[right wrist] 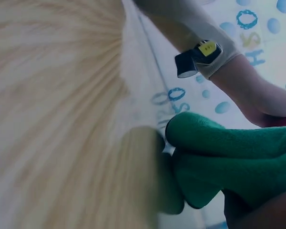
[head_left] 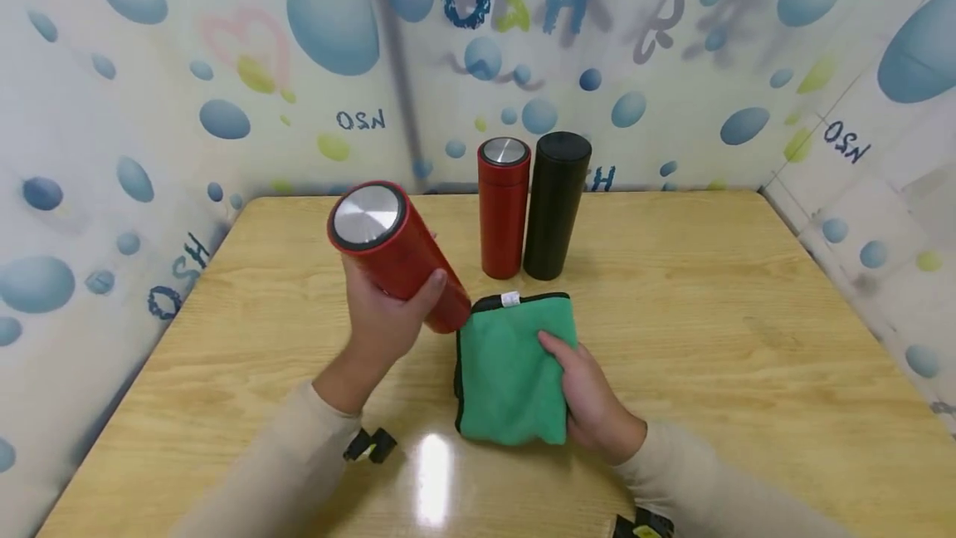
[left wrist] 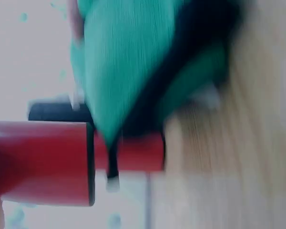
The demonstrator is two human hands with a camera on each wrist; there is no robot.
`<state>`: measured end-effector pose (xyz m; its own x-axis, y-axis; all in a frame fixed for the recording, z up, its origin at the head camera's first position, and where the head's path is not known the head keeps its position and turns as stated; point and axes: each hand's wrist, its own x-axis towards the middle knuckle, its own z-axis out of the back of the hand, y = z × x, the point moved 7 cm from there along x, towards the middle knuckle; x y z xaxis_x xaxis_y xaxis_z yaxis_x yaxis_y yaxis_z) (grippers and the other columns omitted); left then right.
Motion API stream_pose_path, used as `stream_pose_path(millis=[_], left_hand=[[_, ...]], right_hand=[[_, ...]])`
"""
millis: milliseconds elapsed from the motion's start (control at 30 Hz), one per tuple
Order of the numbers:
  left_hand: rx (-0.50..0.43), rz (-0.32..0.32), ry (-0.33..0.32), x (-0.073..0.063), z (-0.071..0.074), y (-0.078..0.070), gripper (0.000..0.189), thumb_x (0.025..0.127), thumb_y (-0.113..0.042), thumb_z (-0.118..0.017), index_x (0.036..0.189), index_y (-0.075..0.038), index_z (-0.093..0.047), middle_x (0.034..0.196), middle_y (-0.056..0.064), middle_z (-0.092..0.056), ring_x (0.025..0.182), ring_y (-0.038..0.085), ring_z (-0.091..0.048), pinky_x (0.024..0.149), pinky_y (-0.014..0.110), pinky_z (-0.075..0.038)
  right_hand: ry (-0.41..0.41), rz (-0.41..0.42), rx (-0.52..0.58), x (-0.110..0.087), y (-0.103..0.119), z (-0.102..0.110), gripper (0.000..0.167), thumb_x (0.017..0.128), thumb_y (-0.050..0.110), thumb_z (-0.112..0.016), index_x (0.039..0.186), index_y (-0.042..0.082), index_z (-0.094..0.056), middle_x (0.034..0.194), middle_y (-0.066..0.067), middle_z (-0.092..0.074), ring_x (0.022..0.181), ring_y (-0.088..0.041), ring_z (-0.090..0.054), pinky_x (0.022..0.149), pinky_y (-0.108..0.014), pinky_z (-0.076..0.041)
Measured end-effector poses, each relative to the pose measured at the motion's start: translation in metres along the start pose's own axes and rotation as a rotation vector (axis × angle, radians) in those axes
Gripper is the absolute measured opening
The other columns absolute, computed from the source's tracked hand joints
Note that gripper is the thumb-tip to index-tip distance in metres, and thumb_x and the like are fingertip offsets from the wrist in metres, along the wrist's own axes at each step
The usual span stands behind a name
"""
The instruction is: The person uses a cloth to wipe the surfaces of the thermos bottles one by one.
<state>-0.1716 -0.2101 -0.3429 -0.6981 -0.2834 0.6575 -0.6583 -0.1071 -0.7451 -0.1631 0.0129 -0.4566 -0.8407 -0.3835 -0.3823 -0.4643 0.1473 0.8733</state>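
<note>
My left hand [head_left: 377, 322] grips a red thermos bottle [head_left: 414, 260] that is tilted, its silver-topped lid toward the upper left. The bottle's lower end is beside the top left corner of a folded green cloth [head_left: 515, 380] with black edging and a small white tag. My right hand [head_left: 595, 401] pinches that cloth by its right side, thumb on top. In the left wrist view the held bottle [left wrist: 43, 162] lies sideways near the blurred cloth [left wrist: 126, 57]. Thick folds of the cloth [right wrist: 238, 157] show in the right wrist view, above part of my right hand [right wrist: 267, 212].
Behind the cloth, a second red thermos bottle [head_left: 503, 218] with a silver-topped lid stands upright next to a black bottle [head_left: 556, 214]. Both are on the wooden table [head_left: 732, 314]. A patterned wall [head_left: 657, 131] borders the table's far edge, with more wall along both sides.
</note>
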Motion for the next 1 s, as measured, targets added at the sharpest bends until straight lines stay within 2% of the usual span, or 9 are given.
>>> stream_pose_path(millis=[100,167,267,333,467,633,767,900,1000], left_hand=[[0.200,0.119,-0.019,0.015,0.025,0.025,0.075,0.079,-0.011,-0.079,0.141,-0.012,-0.036,0.126,0.004,-0.057,0.115,0.019,-0.058,0.094,0.032,-0.054],[0.303,0.198,-0.040,0.025,0.043,0.041,0.075,0.080,-0.013,-0.080,0.140,-0.015,-0.036,0.127,0.003,-0.057,0.115,0.016,-0.057,0.095,0.034,-0.053],[0.370,0.280,-0.072,0.034,0.067,0.061,0.075,0.082,-0.019,-0.080,0.141,-0.019,-0.034,0.128,0.002,-0.056,0.115,0.014,-0.056,0.097,0.039,-0.051],[0.387,0.313,-0.085,0.038,0.080,0.070,0.076,0.083,-0.020,-0.080,0.142,-0.021,-0.031,0.130,0.001,-0.054,0.118,0.013,-0.054,0.100,0.042,-0.051],[0.427,0.367,-0.099,0.042,0.098,0.084,0.078,0.085,-0.022,-0.078,0.143,-0.023,-0.026,0.133,-0.002,-0.052,0.120,0.012,-0.052,0.103,0.043,-0.049],[0.439,0.401,-0.108,0.043,0.110,0.091,0.079,0.086,-0.024,-0.077,0.144,-0.025,-0.024,0.135,-0.002,-0.050,0.122,0.012,-0.051,0.105,0.043,-0.048],[0.440,0.429,-0.082,0.043,0.109,0.093,0.081,0.086,-0.027,-0.077,0.145,-0.028,-0.022,0.136,-0.003,-0.049,0.123,0.012,-0.050,0.105,0.043,-0.047],[0.405,0.442,-0.058,0.043,0.102,0.086,0.086,0.085,-0.024,-0.079,0.147,-0.030,-0.019,0.138,-0.001,-0.048,0.126,0.015,-0.049,0.107,0.046,-0.046],[0.410,0.431,-0.057,0.041,0.096,0.074,0.096,0.084,-0.019,-0.080,0.152,-0.031,-0.013,0.145,0.001,-0.042,0.133,0.016,-0.044,0.112,0.045,-0.041]], right_hand=[[-0.042,-0.010,-0.013,-0.002,-0.002,0.013,0.041,0.104,0.035,-0.044,0.135,0.008,-0.041,0.118,0.002,-0.056,0.107,-0.011,-0.057,0.095,-0.026,-0.050],[-0.058,-0.017,-0.015,-0.003,-0.001,0.021,0.042,0.104,0.036,-0.044,0.135,0.008,-0.040,0.118,0.002,-0.055,0.107,-0.010,-0.057,0.095,-0.026,-0.050],[-0.057,-0.022,-0.017,-0.005,0.000,0.027,0.042,0.104,0.037,-0.043,0.135,0.009,-0.040,0.117,0.003,-0.055,0.106,-0.010,-0.057,0.095,-0.026,-0.050],[-0.048,-0.023,-0.018,-0.005,0.002,0.029,0.041,0.105,0.037,-0.044,0.134,0.009,-0.040,0.116,0.004,-0.056,0.106,-0.009,-0.058,0.095,-0.026,-0.050],[-0.022,-0.020,-0.015,-0.006,0.005,0.028,0.041,0.105,0.038,-0.043,0.134,0.009,-0.040,0.117,0.004,-0.055,0.107,-0.009,-0.057,0.096,-0.026,-0.050],[-0.009,-0.018,-0.025,-0.008,0.006,0.026,0.043,0.105,0.039,-0.042,0.137,0.010,-0.039,0.120,0.002,-0.054,0.110,-0.010,-0.056,0.097,-0.026,-0.048],[0.004,-0.022,-0.031,-0.008,0.005,0.026,0.045,0.105,0.039,-0.042,0.139,0.010,-0.037,0.122,0.001,-0.053,0.111,-0.010,-0.056,0.098,-0.026,-0.048],[0.004,-0.023,-0.031,-0.007,0.006,0.026,0.045,0.105,0.039,-0.042,0.140,0.011,-0.037,0.125,0.000,-0.051,0.113,-0.012,-0.055,0.099,-0.027,-0.047],[-0.018,-0.020,-0.022,-0.008,0.006,0.028,0.044,0.105,0.038,-0.042,0.138,0.010,-0.038,0.123,0.000,-0.052,0.111,-0.012,-0.055,0.098,-0.027,-0.048]])
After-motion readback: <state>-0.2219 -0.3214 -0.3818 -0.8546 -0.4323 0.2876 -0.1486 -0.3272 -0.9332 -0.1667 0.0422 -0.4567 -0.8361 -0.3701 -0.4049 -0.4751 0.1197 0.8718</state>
